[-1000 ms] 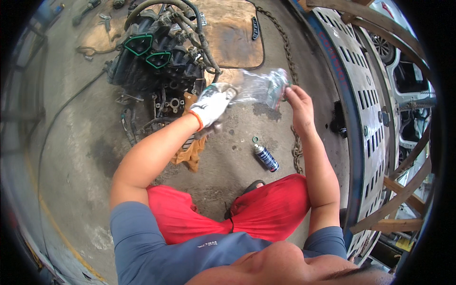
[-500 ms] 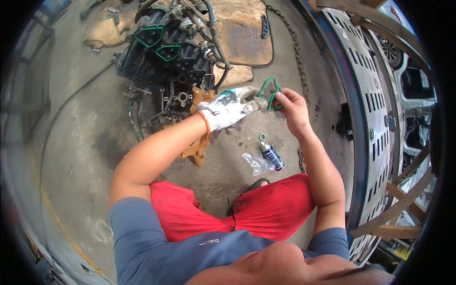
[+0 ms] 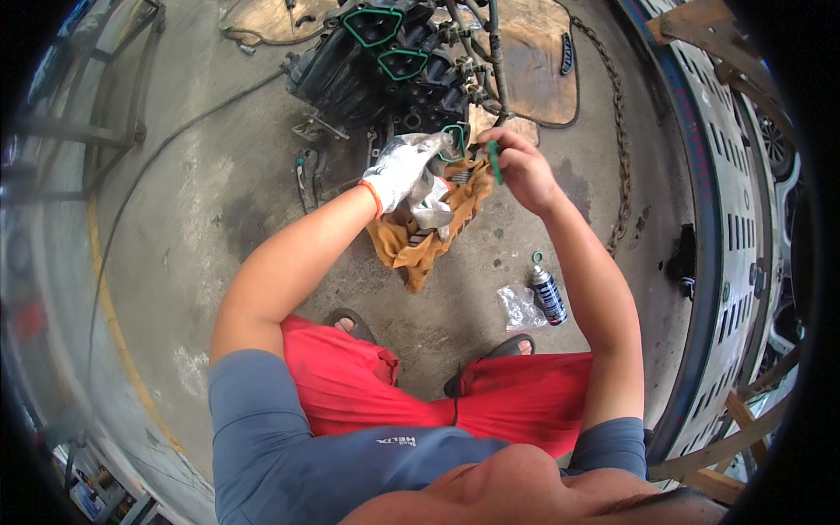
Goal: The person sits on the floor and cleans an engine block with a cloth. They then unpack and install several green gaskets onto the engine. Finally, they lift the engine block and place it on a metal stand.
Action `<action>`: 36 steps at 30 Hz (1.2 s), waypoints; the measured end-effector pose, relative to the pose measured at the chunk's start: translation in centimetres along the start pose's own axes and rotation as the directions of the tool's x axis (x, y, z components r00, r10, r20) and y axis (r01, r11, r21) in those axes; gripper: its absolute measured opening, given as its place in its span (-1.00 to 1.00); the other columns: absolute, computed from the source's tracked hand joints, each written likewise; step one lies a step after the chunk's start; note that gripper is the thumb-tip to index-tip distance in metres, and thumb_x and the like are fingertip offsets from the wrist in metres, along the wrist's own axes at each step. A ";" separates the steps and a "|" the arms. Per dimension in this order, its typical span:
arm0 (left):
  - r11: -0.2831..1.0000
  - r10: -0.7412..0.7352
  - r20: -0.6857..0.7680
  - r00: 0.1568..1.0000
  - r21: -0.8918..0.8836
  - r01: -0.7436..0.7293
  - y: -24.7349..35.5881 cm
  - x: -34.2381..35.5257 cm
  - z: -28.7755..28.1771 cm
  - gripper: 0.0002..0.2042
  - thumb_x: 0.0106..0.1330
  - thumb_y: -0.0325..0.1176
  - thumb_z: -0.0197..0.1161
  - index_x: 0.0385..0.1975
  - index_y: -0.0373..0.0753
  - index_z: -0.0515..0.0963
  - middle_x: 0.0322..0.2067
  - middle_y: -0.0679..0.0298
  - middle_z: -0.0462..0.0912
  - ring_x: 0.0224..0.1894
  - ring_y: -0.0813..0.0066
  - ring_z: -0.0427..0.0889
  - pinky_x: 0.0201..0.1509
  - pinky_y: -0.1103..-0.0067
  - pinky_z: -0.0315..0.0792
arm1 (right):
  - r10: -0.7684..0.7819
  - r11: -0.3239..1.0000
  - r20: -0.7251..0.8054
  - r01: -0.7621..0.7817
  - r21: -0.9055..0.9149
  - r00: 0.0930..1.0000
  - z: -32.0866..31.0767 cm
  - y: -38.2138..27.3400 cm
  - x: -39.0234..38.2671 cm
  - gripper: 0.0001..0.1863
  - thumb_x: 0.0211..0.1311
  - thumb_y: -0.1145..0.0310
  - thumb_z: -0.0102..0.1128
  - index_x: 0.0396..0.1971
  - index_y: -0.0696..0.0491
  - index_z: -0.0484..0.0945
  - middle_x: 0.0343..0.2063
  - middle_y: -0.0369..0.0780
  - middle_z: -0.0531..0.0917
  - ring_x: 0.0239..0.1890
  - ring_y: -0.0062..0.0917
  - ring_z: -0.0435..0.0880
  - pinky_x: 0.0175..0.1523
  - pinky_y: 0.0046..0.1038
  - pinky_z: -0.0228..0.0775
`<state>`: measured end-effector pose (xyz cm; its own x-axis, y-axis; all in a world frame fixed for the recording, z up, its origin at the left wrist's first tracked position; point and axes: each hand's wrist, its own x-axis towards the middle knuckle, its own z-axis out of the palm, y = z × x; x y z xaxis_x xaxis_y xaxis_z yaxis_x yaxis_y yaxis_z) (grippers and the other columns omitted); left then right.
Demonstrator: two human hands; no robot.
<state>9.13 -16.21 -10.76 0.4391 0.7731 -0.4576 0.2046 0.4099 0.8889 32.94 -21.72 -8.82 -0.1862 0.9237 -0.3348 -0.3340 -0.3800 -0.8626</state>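
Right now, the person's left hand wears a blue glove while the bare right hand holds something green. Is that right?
Not quite: the head view shows a white glove on the left hand, not a blue one. The bare right hand does hold a green piece.

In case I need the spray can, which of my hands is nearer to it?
Right. Your bare right hand is above the spray can in the picture, slightly to its left; your gloved left hand is farther off, to the can's upper left.
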 end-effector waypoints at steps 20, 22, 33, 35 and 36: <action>0.979 0.086 -0.268 0.960 -0.154 -0.131 -1.6 1.0 -1.3 -0.63 0.57 -0.11 0.17 0.02 -0.33 0.64 -0.17 0.17 0.71 -0.12 0.46 0.66 -0.02 0.49 0.56 | -0.293 0.787 -0.166 0.139 -0.601 0.941 3.1 2.1 5.0 -0.67 0.53 0.20 0.19 0.03 0.12 0.71 -0.27 -0.27 0.77 -0.20 -0.63 0.65 -0.03 -0.47 0.49; 0.963 0.235 -0.215 0.948 -0.084 -0.258 -2.2 1.4 -1.5 -0.69 0.53 -0.31 0.17 0.15 -0.32 0.59 -0.06 0.17 0.72 -0.03 0.42 0.67 0.08 0.50 0.54 | -0.282 0.794 -0.252 0.078 -0.603 0.926 3.8 1.8 5.9 -0.68 0.52 0.19 0.20 -0.02 0.11 0.74 -0.32 -0.28 0.77 -0.22 -0.62 0.66 -0.05 -0.45 0.49; 0.961 0.278 -0.195 0.941 0.072 -0.269 0.2 0.3 -1.6 -0.69 0.51 -0.18 0.25 -0.03 -0.31 0.65 -0.16 0.17 0.76 -0.11 0.42 0.68 0.02 0.47 0.51 | -0.198 0.734 -0.342 -0.092 -0.673 0.919 6.4 0.9 7.0 -0.62 0.32 0.10 0.34 -0.40 0.18 0.74 -0.58 -0.26 0.70 -0.50 -0.59 0.59 -0.29 -0.44 0.44; 0.941 0.332 -0.255 0.908 0.153 -0.301 0.4 0.3 -1.8 -0.70 0.49 -0.18 0.28 -0.04 -0.31 0.66 -0.14 0.16 0.76 -0.11 0.38 0.68 0.04 0.46 0.52 | -0.203 0.706 -0.324 -0.091 -0.702 0.924 6.6 0.6 6.8 -0.61 0.32 0.10 0.33 -0.40 0.19 0.74 -0.56 -0.23 0.72 -0.48 -0.55 0.63 -0.27 -0.41 0.46; 0.935 0.352 -0.282 0.893 0.143 -0.323 0.0 0.6 -1.7 -0.69 0.48 -0.18 0.30 -0.03 -0.32 0.66 -0.14 0.17 0.75 -0.11 0.39 0.68 0.03 0.46 0.53 | -0.194 0.702 -0.322 -0.099 -0.706 0.927 6.6 0.7 6.9 -0.60 0.32 0.09 0.33 -0.39 0.20 0.74 -0.55 -0.22 0.73 -0.47 -0.53 0.65 -0.25 -0.40 0.48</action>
<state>7.88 -14.88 -11.02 0.2171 0.9708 -0.1021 0.1745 0.0643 0.9826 25.33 -15.97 -9.21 0.1898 0.9453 -0.2652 0.4362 -0.3231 -0.8398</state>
